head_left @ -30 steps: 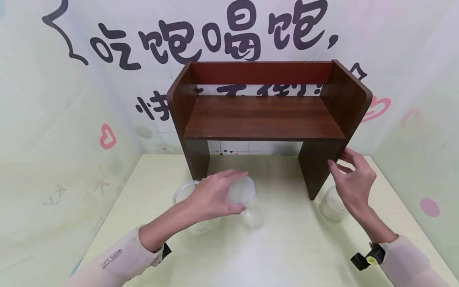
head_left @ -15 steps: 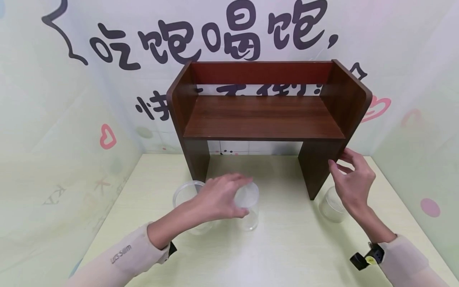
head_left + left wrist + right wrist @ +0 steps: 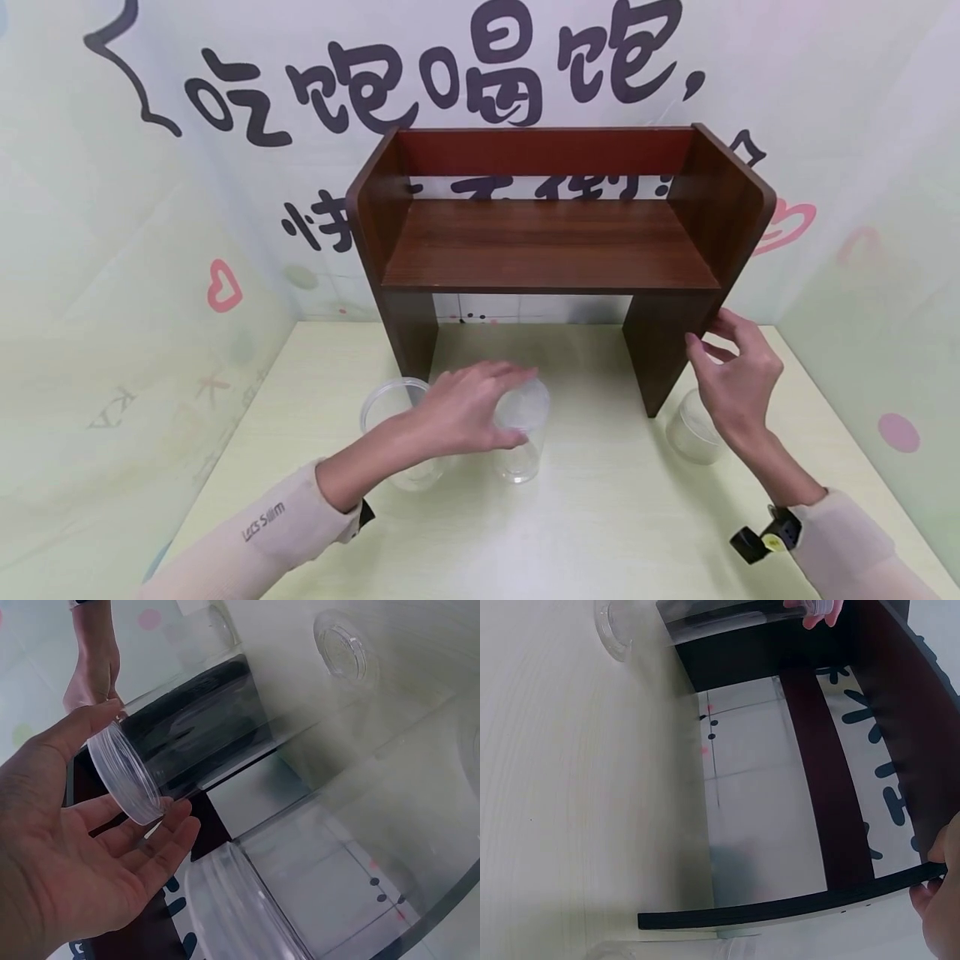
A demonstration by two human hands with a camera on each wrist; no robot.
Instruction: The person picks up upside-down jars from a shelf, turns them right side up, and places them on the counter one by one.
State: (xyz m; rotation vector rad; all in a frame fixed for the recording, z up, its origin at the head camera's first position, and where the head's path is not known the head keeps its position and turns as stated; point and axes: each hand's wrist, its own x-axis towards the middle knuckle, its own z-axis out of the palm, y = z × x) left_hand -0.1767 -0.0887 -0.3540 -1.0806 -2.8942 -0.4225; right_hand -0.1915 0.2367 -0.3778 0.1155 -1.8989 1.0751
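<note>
My left hand point(image 3: 465, 410) holds a clear lidded jar point(image 3: 522, 458) from above by its whitish lid, thumb and fingers spread round the lid's sides. The left wrist view shows the thumb on one side of the lid point(image 3: 124, 776) and the fingertips on the other. The jar is upright in front of the shelf's opening, its base close over the table. My right hand point(image 3: 741, 379) pinches the edge of the dark brown desktop shelf point(image 3: 555, 242) at its right side panel; in the right wrist view, thumb and fingers point(image 3: 924, 896) straddle that panel's edge.
A wider clear jar point(image 3: 378, 408) stands left of the held one, partly behind my left forearm. Another lidded jar point(image 3: 696, 437) sits outside the shelf's right panel, beneath my right hand. Fabric with printed lettering hangs behind the pale table point(image 3: 600, 517).
My left hand has moved a little right with the jar, which has swung from tilted to upright. My right hand stays on the shelf's side panel.
</note>
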